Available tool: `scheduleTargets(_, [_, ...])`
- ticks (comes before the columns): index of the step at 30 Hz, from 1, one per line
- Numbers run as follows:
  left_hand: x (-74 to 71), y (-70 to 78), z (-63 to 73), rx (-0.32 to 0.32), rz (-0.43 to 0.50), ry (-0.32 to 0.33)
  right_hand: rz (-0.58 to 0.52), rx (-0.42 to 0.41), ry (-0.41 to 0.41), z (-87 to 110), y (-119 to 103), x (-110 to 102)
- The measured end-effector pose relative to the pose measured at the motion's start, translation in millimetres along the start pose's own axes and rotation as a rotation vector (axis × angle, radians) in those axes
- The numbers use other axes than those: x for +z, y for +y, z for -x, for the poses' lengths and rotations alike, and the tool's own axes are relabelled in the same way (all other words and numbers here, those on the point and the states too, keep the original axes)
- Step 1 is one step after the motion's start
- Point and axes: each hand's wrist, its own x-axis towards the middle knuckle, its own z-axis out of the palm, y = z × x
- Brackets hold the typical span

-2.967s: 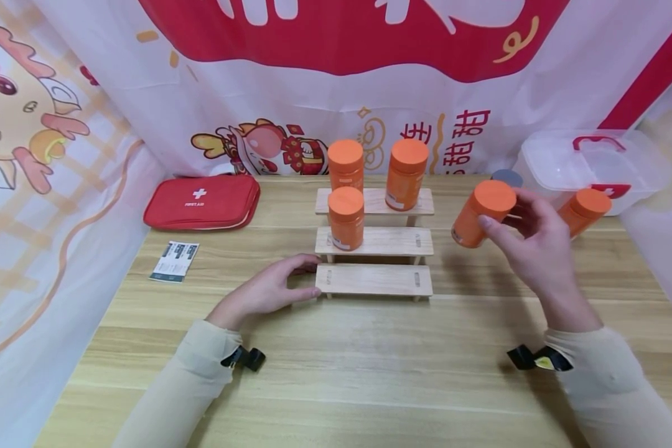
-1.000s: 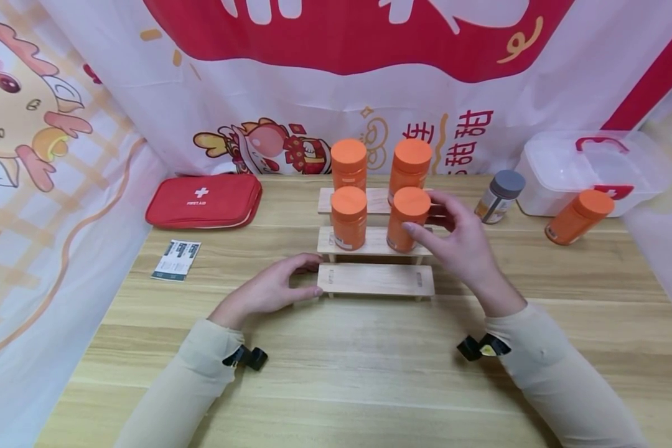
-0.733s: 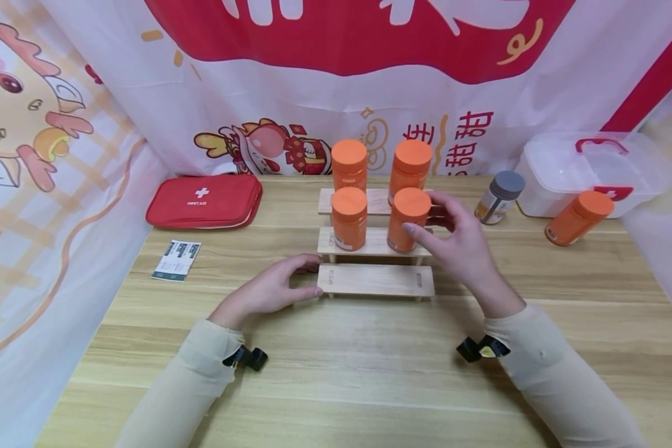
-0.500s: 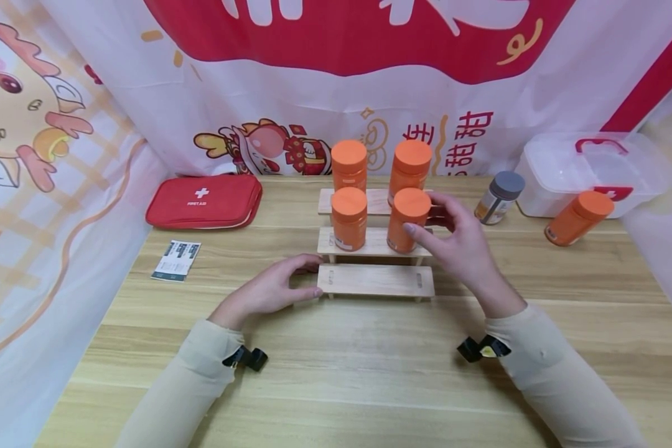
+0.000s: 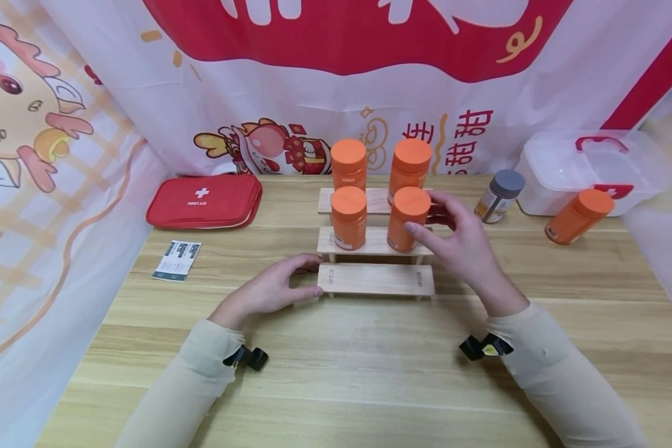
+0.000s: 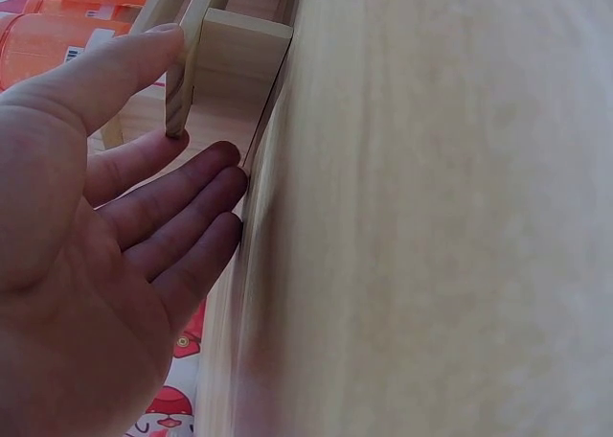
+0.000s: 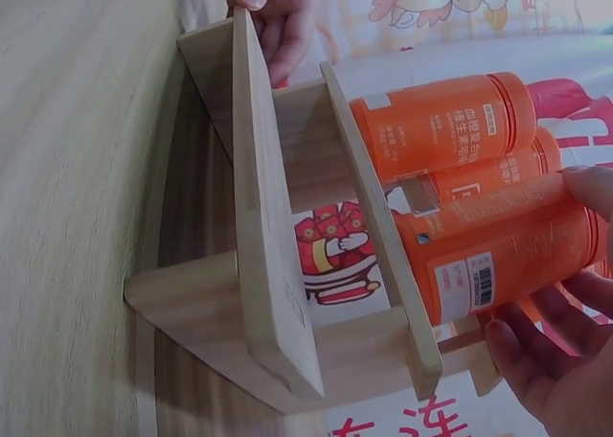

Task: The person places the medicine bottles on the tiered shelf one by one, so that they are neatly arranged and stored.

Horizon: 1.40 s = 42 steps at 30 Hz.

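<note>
- Gripping orange bottle (image 5: 404,219) w/ R hand (image 5: 460,241); standing upright on mid. shelf (image 5: 376,241), nr its right edge.
- Pinching left edge of lowest shelf (image 5: 375,279) betw. thumb & index of L hand (image 5: 273,286).

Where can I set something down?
Bare: the bottom step, held by the left hand, and the table in front, between the forearms. Crowded: the upper two steps, bearing two orange bottles each, and the right rear, with a grey-lidded bottle, another orange bottle and the translucent box.
</note>
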Motion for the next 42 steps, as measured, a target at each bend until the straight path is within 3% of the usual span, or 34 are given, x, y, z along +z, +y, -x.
scheduleTargets(10, [0.4, 1.5, -0.2, -0.007, 0.013, -0.001, -0.001, -0.118, 0.062, 9.1, 10.2, -18.9])
scheduleTargets(15, [-0.5, 2.0, 1.7, -0.015, 0.006, 0.007, 0.006, -0.123, 0.100, 14.7, 18.5, -34.1])
scheduleTargets(26, [-0.2, 0.2, 0.2, -0.005, -0.005, 0.006, 0.082, -0.014, 0.270, 29.4, 43.1, -78.0])
scheduleTargets(32, [0.3, 0.2, 0.4, -0.012, -0.008, 0.006, 0.096, 0.094, 0.339, 37.2, 59.9, -106.4])
scheduleTargets(38, [0.0, 0.8, 0.6, -0.016, -0.006, 0.008, 0.075, 0.214, 0.382, 46.8, 68.3, -129.7])
scheduleTargets(42, [0.1, 1.1, 0.1, -0.008, -0.004, 0.005, 0.006, 0.248, 0.397, 51.5, 74.8, -139.8])
